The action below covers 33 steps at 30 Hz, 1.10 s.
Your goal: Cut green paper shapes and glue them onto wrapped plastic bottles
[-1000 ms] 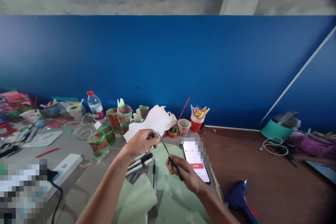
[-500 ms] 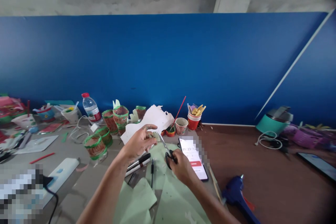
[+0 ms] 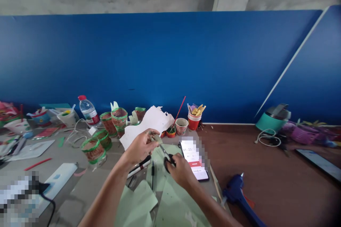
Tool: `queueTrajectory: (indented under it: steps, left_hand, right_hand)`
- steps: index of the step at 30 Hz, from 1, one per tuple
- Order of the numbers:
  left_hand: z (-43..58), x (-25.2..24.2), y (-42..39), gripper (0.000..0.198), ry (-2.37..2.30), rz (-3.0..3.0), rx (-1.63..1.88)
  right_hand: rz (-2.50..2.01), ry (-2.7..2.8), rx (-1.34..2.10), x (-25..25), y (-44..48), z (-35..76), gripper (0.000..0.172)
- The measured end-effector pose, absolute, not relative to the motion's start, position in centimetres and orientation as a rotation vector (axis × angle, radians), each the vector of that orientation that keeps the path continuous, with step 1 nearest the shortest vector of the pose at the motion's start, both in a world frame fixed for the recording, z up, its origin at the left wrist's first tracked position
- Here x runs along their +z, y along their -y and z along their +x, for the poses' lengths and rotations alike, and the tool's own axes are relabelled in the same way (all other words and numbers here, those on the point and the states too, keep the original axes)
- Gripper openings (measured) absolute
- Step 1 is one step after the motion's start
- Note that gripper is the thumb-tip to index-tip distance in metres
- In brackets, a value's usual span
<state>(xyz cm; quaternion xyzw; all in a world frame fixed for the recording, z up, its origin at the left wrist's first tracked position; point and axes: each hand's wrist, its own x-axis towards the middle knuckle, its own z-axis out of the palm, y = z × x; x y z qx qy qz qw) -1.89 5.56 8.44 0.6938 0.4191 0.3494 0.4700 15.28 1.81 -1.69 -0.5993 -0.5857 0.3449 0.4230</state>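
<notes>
My left hand (image 3: pixel 140 146) pinches a small pale scrap of paper (image 3: pixel 156 138) above the table. My right hand (image 3: pixel 181 171) grips black-handled scissors (image 3: pixel 166 154), whose blades point up-left to the scrap and look nearly closed on it. Both hands hover over pale green paper sheets (image 3: pixel 170 198). A phone (image 3: pixel 193 159) with a lit screen lies just right of my right hand. Two markers (image 3: pixel 140 166) and a thin black pen (image 3: pixel 152 179) lie under my left wrist.
Green-taped cups (image 3: pixel 93 149) and a water bottle (image 3: pixel 87 110) stand at left. White cut paper (image 3: pixel 149 122), paint cups (image 3: pixel 182 126) and a red cup of sticks (image 3: pixel 194 120) line the blue wall. A blue glue gun (image 3: pixel 236 195) lies at right; a teal pot (image 3: pixel 272 117) stands further off.
My right hand moved up and left toward my left hand, and the scissor blades closed in on the scrap. The view drifted right, so everything slid slightly left.
</notes>
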Motion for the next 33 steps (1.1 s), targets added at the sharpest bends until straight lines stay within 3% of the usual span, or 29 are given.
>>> queueTrajectory:
  steps: [5, 10, 17, 23, 33]
  left_hand:
    - [-1.9, 8.2, -5.8, 0.021, -1.046, 1.683, 0.875]
    - [-1.7, 8.7, -5.4, 0.012, -1.086, 1.762, 0.786]
    - [0.1, 7.7, -4.8, 0.006, -1.106, 1.877, 0.585]
    - [1.2, 6.8, -4.5, 0.017, -1.012, 1.93, 0.521]
    - [1.3, 7.2, -4.2, 0.023, -0.938, 1.775, 0.506]
  right_hand:
    - [-1.202, 1.282, 1.093, -0.6, -2.3, 15.7, 0.027]
    - [-0.917, 1.06, 1.203, 0.7, -1.9, 15.7, 0.026]
    - [-0.88, 0.941, 1.189, 1.3, -1.8, 16.0, 0.018]
    - [-0.955, 0.984, 1.127, 1.7, -1.9, 16.1, 0.007]
    - [-0.873, 0.89, 1.269, 1.9, -1.8, 16.1, 0.016]
